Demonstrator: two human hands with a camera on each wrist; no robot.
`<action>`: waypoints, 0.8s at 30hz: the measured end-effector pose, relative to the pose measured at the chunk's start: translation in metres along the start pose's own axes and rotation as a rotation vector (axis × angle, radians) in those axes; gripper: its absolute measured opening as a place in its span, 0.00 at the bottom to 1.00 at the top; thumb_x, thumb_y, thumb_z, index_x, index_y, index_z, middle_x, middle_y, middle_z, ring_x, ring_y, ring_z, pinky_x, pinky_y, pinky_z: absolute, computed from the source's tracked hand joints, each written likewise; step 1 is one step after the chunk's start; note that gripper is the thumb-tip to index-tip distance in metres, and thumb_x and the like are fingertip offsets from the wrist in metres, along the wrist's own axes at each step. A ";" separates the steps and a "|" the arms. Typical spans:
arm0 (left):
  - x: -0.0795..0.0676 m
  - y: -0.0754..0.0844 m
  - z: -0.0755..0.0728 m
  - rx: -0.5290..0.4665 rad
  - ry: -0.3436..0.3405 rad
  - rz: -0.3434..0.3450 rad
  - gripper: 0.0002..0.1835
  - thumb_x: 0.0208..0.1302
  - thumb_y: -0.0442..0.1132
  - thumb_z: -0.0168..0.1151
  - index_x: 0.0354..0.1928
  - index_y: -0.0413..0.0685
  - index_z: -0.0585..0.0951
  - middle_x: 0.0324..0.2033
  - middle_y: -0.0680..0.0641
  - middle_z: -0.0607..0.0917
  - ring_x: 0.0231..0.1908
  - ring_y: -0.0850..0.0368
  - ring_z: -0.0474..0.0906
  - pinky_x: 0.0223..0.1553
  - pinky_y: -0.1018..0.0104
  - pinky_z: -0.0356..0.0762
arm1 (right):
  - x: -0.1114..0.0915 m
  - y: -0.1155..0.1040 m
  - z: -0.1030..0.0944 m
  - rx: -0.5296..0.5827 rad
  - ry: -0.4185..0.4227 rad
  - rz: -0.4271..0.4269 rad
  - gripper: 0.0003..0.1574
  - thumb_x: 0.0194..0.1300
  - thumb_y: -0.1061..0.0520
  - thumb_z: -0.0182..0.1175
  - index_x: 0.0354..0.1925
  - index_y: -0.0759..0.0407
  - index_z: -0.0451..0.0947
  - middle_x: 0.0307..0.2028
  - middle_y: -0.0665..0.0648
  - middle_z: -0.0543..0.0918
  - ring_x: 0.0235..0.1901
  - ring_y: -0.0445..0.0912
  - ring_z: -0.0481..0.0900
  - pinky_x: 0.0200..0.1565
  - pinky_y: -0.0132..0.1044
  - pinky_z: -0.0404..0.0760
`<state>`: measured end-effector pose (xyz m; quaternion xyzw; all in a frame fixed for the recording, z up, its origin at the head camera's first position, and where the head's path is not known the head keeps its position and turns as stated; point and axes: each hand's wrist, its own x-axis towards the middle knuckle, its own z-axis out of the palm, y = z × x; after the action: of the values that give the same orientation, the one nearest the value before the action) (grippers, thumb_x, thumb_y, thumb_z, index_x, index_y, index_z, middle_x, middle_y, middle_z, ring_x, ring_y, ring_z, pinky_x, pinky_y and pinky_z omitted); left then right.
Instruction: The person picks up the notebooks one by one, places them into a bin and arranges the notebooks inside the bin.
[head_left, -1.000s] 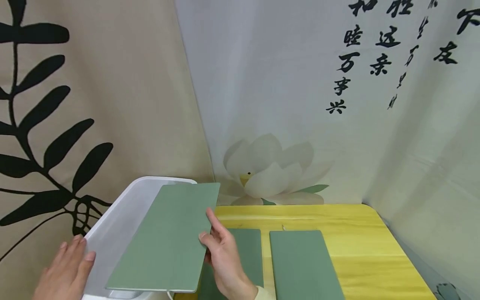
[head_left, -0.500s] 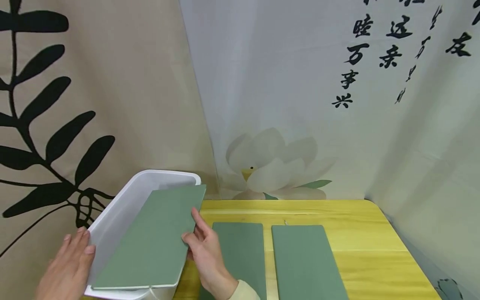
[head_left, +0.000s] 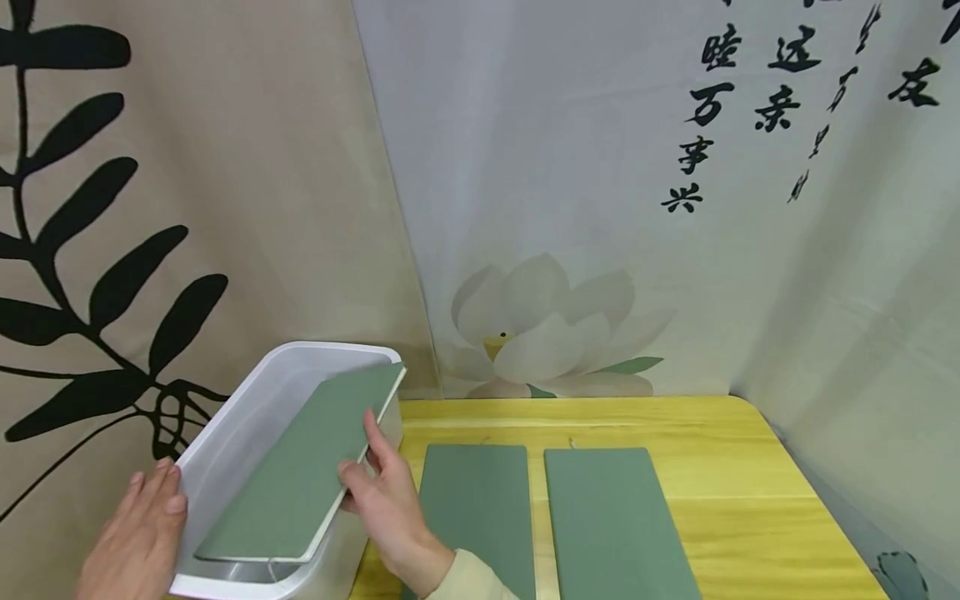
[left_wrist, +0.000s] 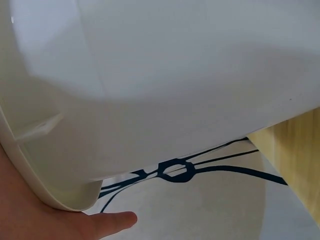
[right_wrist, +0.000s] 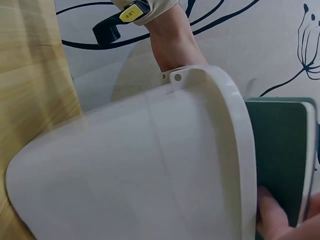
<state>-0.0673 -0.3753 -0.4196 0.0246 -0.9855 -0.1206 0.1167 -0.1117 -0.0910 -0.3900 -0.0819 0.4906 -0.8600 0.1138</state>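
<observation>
A green notebook (head_left: 307, 467) with white page edges and a thin ribbon leans at a tilt over and partly inside a white plastic bin (head_left: 251, 433). My right hand (head_left: 393, 512) pinches the notebook's right edge between thumb and fingers. On the bin's left rim rests my left hand (head_left: 138, 533), its fingers straight. The left wrist view catches that hand (left_wrist: 35, 210) against the rim, beside the bin's outer wall (left_wrist: 175, 90). In the right wrist view the notebook (right_wrist: 280, 150) sticks out past the rim, with the right hand's fingers (right_wrist: 272, 217) at its edge.
Two more green notebooks lie side by side on the yellow wooden table (head_left: 720, 467): one nearer the bin (head_left: 480, 500), the other to its right (head_left: 618, 517). Printed curtains (head_left: 555, 167) hang behind and around the table.
My right hand has moved left and slightly down with the notebook, tilting it so its page edge shows, lower into the bin. The left hand stays on the rim.
</observation>
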 end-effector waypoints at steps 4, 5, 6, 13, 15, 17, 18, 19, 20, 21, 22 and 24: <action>0.000 0.001 0.000 -0.004 0.015 0.021 0.31 0.79 0.47 0.25 0.72 0.28 0.44 0.73 0.34 0.39 0.71 0.43 0.20 0.66 0.34 0.26 | 0.002 -0.001 0.006 -0.058 -0.021 -0.008 0.43 0.67 0.65 0.55 0.75 0.48 0.52 0.70 0.61 0.60 0.46 0.50 0.79 0.43 0.44 0.84; 0.000 0.001 0.000 -0.001 0.020 0.028 0.31 0.79 0.47 0.25 0.72 0.28 0.44 0.73 0.33 0.39 0.71 0.44 0.20 0.67 0.39 0.22 | 0.003 -0.001 0.007 -0.067 -0.026 -0.013 0.43 0.67 0.65 0.54 0.75 0.49 0.52 0.70 0.61 0.60 0.47 0.50 0.79 0.43 0.45 0.84; 0.000 0.002 0.000 0.000 0.024 0.033 0.31 0.79 0.47 0.25 0.72 0.28 0.45 0.73 0.33 0.39 0.71 0.44 0.20 0.68 0.46 0.18 | 0.003 0.000 0.009 -0.075 -0.030 -0.016 0.43 0.66 0.66 0.54 0.75 0.49 0.52 0.69 0.60 0.62 0.47 0.50 0.79 0.43 0.43 0.84; 0.000 0.004 0.000 0.005 0.077 0.088 0.30 0.79 0.44 0.25 0.71 0.25 0.48 0.73 0.32 0.42 0.72 0.50 0.21 0.67 0.70 0.14 | 0.011 0.003 0.017 -0.122 -0.036 -0.029 0.43 0.64 0.67 0.55 0.74 0.50 0.55 0.67 0.53 0.67 0.41 0.44 0.79 0.32 0.30 0.81; 0.000 0.003 0.001 0.006 0.075 0.087 0.30 0.79 0.44 0.25 0.71 0.25 0.47 0.73 0.32 0.42 0.72 0.50 0.21 0.66 0.71 0.14 | 0.013 0.003 0.018 -0.122 -0.036 -0.024 0.44 0.63 0.68 0.54 0.74 0.50 0.56 0.67 0.52 0.66 0.40 0.44 0.80 0.32 0.32 0.82; 0.000 0.003 0.000 0.010 0.061 0.082 0.30 0.79 0.44 0.24 0.70 0.24 0.47 0.72 0.31 0.41 0.72 0.48 0.20 0.66 0.71 0.13 | 0.015 0.003 0.021 -0.123 -0.050 -0.023 0.44 0.62 0.69 0.53 0.74 0.50 0.56 0.67 0.52 0.65 0.39 0.44 0.81 0.33 0.33 0.84; 0.000 0.003 0.000 0.015 0.045 0.072 0.31 0.79 0.45 0.24 0.70 0.23 0.47 0.72 0.31 0.40 0.72 0.46 0.20 0.66 0.70 0.13 | 0.015 0.002 0.022 -0.128 -0.055 -0.021 0.45 0.61 0.69 0.53 0.74 0.50 0.56 0.67 0.51 0.65 0.37 0.44 0.82 0.33 0.32 0.84; 0.000 0.003 -0.001 0.019 0.030 0.066 0.31 0.80 0.45 0.23 0.70 0.23 0.46 0.72 0.30 0.39 0.71 0.45 0.20 0.65 0.69 0.12 | 0.015 0.002 0.024 -0.141 -0.061 -0.021 0.45 0.61 0.70 0.53 0.74 0.50 0.56 0.67 0.51 0.64 0.35 0.43 0.82 0.32 0.32 0.83; 0.000 0.003 -0.001 0.023 0.014 0.057 0.32 0.80 0.46 0.23 0.70 0.23 0.45 0.72 0.30 0.38 0.71 0.43 0.20 0.65 0.69 0.11 | 0.016 0.002 0.026 -0.165 -0.062 -0.021 0.46 0.60 0.70 0.54 0.74 0.51 0.56 0.67 0.51 0.64 0.31 0.41 0.81 0.31 0.30 0.83; -0.001 0.004 -0.002 0.028 0.000 0.052 0.32 0.80 0.46 0.23 0.69 0.22 0.45 0.72 0.30 0.37 0.71 0.42 0.20 0.65 0.68 0.10 | 0.016 0.002 0.028 -0.185 -0.069 -0.024 0.46 0.60 0.70 0.54 0.74 0.51 0.56 0.67 0.51 0.63 0.30 0.39 0.81 0.31 0.30 0.83; -0.001 0.004 -0.002 0.033 -0.015 0.042 0.32 0.80 0.47 0.22 0.69 0.22 0.44 0.72 0.30 0.36 0.71 0.41 0.19 0.64 0.67 0.09 | 0.017 0.002 0.029 -0.208 -0.077 -0.027 0.46 0.60 0.70 0.54 0.74 0.52 0.55 0.67 0.51 0.62 0.27 0.38 0.80 0.31 0.29 0.82; -0.001 0.003 -0.001 0.036 -0.027 0.039 0.32 0.80 0.47 0.22 0.70 0.23 0.43 0.71 0.30 0.35 0.70 0.40 0.19 0.64 0.67 0.09 | 0.018 0.003 0.031 -0.273 -0.087 -0.041 0.45 0.61 0.68 0.54 0.74 0.56 0.53 0.69 0.53 0.61 0.22 0.36 0.76 0.35 0.27 0.81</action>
<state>-0.0656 -0.3728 -0.4179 0.0060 -0.9893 -0.1006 0.1051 -0.1205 -0.1231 -0.3759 -0.1439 0.5960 -0.7829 0.1052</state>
